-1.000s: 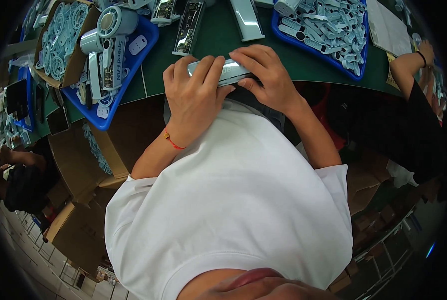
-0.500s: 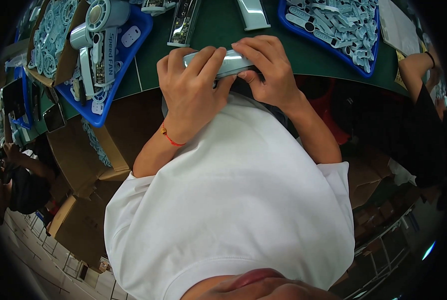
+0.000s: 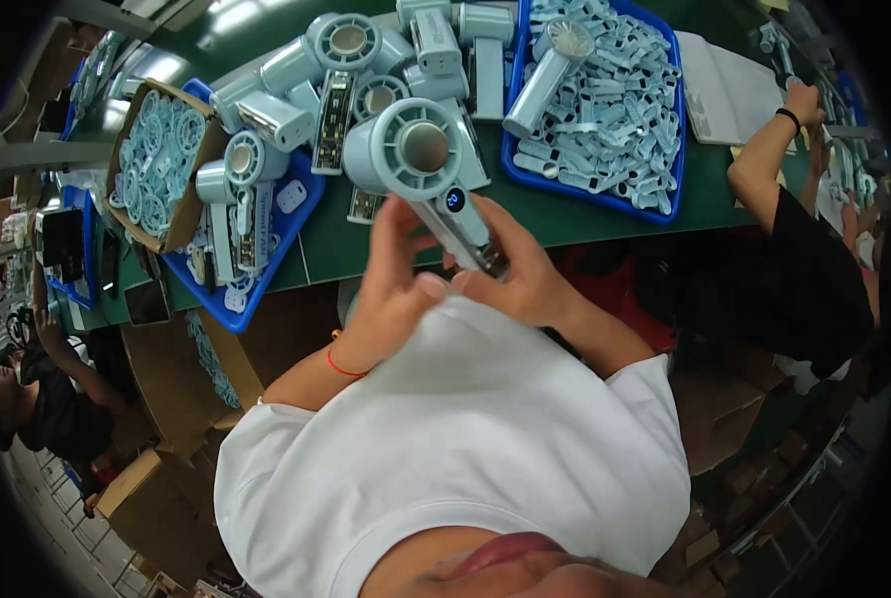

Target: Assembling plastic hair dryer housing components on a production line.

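Over the near edge of a green table (image 3: 341,239), the bare right hand (image 3: 520,271) grips the lower end of a pale blue plastic handheld fan (image 3: 426,184) between thumb and fingers. The left hand (image 3: 391,284) lies just beside it, thumb and fingers parted and loosely bent; whether its fingertips touch the fan cannot be told.

The fan is tilted, its long axis running slantwise from the round slotted head at the upper left down to the handle's end at the lower right, near the person's body. The head's round, vented face, with a grey centre, points up toward the camera. A round dark lit display (image 3: 455,200) sits on the upward side of the handle, just below the head.

A thin red cord bracelet (image 3: 346,371) circles the left wrist. Beyond the hands, a slim pale blue handle with a bare circuit board (image 3: 334,118) points its long axis nearly straight away from the person. To the right, a blue plastic tray (image 3: 565,188) holds heaped small pale blue parts, with another fan lying aslant on top. To the left, a second blue tray (image 3: 286,244) bears more fan parts, beside a brown cardboard box (image 3: 206,159) filled with pale blue rings. Farther right, a co-worker's bent arm (image 3: 761,154) wears a dark wristband.
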`<state>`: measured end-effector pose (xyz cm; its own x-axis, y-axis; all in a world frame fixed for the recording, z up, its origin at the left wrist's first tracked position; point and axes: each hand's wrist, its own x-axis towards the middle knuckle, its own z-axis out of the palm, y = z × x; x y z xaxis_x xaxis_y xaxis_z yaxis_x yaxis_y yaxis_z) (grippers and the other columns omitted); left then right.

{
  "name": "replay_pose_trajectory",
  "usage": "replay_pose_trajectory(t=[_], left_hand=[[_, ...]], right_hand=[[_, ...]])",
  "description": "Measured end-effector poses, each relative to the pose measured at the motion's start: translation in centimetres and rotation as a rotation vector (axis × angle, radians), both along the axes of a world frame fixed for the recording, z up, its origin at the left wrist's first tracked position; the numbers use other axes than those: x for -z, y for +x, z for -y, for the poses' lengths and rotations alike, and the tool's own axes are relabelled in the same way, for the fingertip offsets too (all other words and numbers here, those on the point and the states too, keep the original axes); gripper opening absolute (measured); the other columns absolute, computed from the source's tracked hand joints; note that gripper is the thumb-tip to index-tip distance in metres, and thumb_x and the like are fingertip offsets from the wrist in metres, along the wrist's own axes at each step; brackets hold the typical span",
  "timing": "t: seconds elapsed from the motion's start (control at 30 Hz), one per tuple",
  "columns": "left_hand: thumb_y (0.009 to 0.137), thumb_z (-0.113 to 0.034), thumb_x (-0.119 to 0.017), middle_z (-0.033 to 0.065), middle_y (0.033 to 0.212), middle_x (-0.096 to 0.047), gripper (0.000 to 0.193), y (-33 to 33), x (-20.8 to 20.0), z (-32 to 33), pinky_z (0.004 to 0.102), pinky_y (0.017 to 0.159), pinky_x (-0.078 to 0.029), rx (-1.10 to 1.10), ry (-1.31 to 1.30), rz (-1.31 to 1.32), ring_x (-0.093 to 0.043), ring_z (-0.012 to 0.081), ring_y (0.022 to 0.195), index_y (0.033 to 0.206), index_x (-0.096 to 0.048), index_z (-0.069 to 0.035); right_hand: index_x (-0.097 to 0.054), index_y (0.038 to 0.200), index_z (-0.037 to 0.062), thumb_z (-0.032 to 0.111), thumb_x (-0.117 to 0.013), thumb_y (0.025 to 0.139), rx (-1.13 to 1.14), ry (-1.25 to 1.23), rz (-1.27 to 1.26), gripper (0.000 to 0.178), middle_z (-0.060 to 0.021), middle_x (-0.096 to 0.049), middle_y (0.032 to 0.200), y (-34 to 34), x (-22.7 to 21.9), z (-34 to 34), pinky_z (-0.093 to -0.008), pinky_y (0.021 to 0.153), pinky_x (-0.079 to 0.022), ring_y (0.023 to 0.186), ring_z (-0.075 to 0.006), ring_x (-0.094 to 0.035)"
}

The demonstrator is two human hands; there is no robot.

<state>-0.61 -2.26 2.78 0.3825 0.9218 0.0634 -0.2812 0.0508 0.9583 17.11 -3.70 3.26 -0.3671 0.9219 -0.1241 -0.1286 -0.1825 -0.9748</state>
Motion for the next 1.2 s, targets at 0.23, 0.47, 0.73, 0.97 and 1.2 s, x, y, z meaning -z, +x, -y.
replay_pose_trajectory(t=[0.23,0.47,0.73,0.97,1.2], left_hand=[[0.075,-0.013,-0.07,0.0007,0.074,-0.055,0.028,3.9,-10.1,-16.9,0.0235,0.059,-0.045,-0.043,0.126,-0.478,-0.055,0.0094,0.068,0.094,-0.051,-0.003],[0.07,-0.036,-0.064,0.0201,0.093,-0.065,0.047,1.0,-2.3,-44.2,0.0387,0.076,-0.049,-0.283,0.345,-1.597,-0.064,0.0307,0.087,0.1,-0.063,0.001],[0.084,-0.062,-0.045,0.0164,0.086,-0.063,0.064,13.7,2.7,-49.1,0.042,0.065,-0.05,-0.011,0.617,-1.312,-0.063,0.0263,0.075,0.134,-0.039,-0.022],[0.086,-0.053,-0.044,0.0132,0.087,-0.062,0.055,20.5,3.5,-44.9,0.0289,0.048,-0.053,0.159,0.015,-1.311,-0.063,0.0189,0.061,0.129,-0.044,-0.019],[0.081,-0.007,-0.061,0.0133,0.099,-0.054,0.081,12.0,0.1,-45.7,0.0389,0.058,-0.057,0.262,-0.039,-0.475,-0.06,0.0249,0.069,0.143,-0.01,-0.02]], right_hand=[[-0.059,0.113,0.0056,0.022,-0.067,0.079,0.455,0.597,0.577,0.038,-0.0125,-0.048,0.123,3.8,-2.8,-4.2,-0.0377,0.093,-0.039,0.11,-0.0311,-0.047],[-0.061,0.104,0.0019,0.009,-0.062,0.08,0.602,0.541,0.78,0.025,-0.0119,-0.058,0.108,9.9,-0.9,-4.4,-0.035,0.089,-0.043,0.101,-0.0282,-0.055],[-0.063,0.1,0.0008,0.004,-0.06,0.08,0.739,0.41,0.849,0.021,-0.0121,-0.061,0.099,13.1,0.0,-6.9,-0.0329,0.082,-0.045,0.095,-0.0248,-0.058],[-0.061,0.093,0.0061,0.002,-0.063,0.072,0.451,0.63,1.356,0.022,-0.0086,-0.062,0.092,15.4,1.0,-15.3,-0.0378,0.078,-0.044,0.089,-0.0276,-0.057],[-0.059,0.106,0.0099,0.002,-0.062,0.074,0.47,0.76,1.346,0.033,-0.0097,-0.062,0.087,15.7,1.6,-15.6,-0.0403,0.075,-0.043,0.085,-0.0286,-0.059]])
